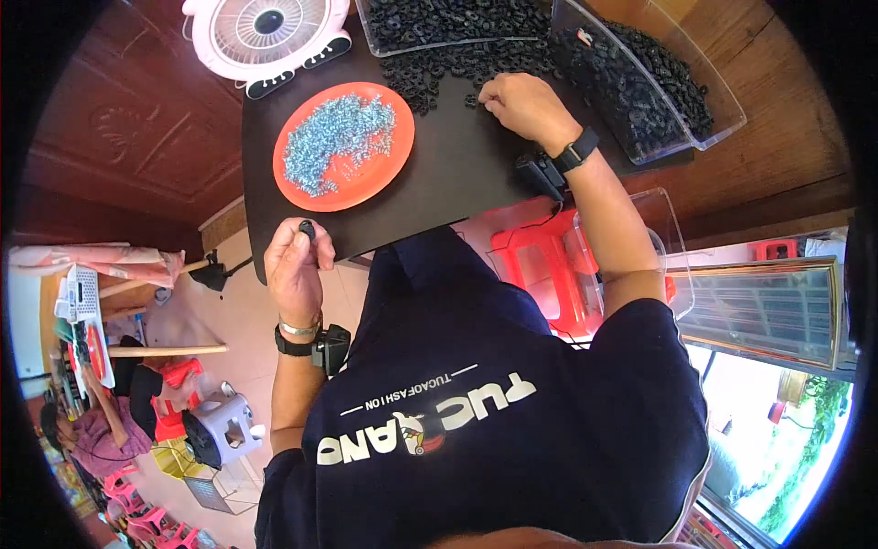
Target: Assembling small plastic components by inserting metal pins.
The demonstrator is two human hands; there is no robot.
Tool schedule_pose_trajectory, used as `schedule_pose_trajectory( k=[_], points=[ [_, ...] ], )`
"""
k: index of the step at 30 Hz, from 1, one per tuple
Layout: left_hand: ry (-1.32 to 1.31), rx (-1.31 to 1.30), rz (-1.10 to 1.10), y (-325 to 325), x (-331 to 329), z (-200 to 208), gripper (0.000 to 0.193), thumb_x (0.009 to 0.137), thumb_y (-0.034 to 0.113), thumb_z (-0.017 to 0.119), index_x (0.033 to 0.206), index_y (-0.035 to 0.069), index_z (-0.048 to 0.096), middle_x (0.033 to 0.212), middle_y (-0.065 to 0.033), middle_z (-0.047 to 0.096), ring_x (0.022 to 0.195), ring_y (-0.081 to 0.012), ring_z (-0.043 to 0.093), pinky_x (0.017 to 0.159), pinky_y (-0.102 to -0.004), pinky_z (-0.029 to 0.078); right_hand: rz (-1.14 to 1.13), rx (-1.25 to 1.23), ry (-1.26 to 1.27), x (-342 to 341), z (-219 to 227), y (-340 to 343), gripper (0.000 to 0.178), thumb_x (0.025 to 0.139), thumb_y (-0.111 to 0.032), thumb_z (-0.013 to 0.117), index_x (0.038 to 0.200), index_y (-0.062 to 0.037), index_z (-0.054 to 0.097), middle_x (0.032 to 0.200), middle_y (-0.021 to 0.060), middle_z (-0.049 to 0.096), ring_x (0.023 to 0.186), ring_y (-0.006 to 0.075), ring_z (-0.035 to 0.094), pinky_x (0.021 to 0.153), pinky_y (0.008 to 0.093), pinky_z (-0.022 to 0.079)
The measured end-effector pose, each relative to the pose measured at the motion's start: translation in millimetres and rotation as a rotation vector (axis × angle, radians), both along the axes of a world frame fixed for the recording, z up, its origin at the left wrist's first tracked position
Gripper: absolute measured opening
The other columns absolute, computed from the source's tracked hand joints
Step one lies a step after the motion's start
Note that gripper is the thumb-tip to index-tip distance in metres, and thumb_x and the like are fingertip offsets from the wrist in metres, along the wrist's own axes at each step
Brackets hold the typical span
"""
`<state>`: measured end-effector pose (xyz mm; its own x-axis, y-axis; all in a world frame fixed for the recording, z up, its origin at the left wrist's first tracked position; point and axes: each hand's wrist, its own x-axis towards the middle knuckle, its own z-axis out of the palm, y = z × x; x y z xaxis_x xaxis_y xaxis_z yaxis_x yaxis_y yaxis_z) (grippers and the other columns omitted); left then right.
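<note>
My left hand [293, 265] is raised near the front edge of the black tabletop [457, 174] and pinches a small black ring-shaped part [307, 229] between thumb and fingers. My right hand [523, 105] rests knuckles-up at the edge of a loose heap of the same small black parts [439, 73], with its fingertips curled down into them. What lies under those fingers is hidden. An orange round plate [366, 188] carrying a pile of small silvery-blue screws [334, 137] sits between the two hands. Both wrists wear black bands.
Two clear plastic bins of black parts stand at the back [430, 23] and at the right [658, 91]. A pink and white table fan [265, 32] is at the back left. A red stool [540, 265] and a clear tub [672, 265] sit below the table. Another person [91, 430] sits far left.
</note>
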<state>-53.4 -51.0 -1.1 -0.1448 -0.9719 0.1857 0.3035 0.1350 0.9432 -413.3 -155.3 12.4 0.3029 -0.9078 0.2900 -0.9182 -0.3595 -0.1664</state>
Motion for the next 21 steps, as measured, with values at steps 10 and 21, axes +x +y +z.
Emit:
schedule_pose_trajectory(
  k=[10,21],
  points=[
    [0.012,0.002,-0.040,-1,4,-15,0.028,0.089,0.028,0.052,0.090,0.001,0.056,0.069,-0.0059,0.056,0.056,-0.0093,0.047,0.052,-0.0207,0.036,-0.128,0.084,-0.130,20,7,-3,0.020,0.079,-0.025,0.063,0.083,-0.0055,0.064,0.080,0.0112,0.064,0.078,0.0294,0.062,0.068,0.0380,0.047],
    [-0.075,0.009,-0.064,5,4,-15,0.026,0.090,0.024,0.051,0.090,-0.001,0.057,0.070,-0.0037,0.057,0.060,-0.0070,0.047,0.056,-0.0196,0.036,-0.024,-0.004,-0.135,23,-4,-17,0.015,0.077,-0.018,0.063,0.086,-0.0056,0.063,0.084,0.0134,0.064,0.081,0.0325,0.061,0.071,0.0416,0.047]
  ],
)
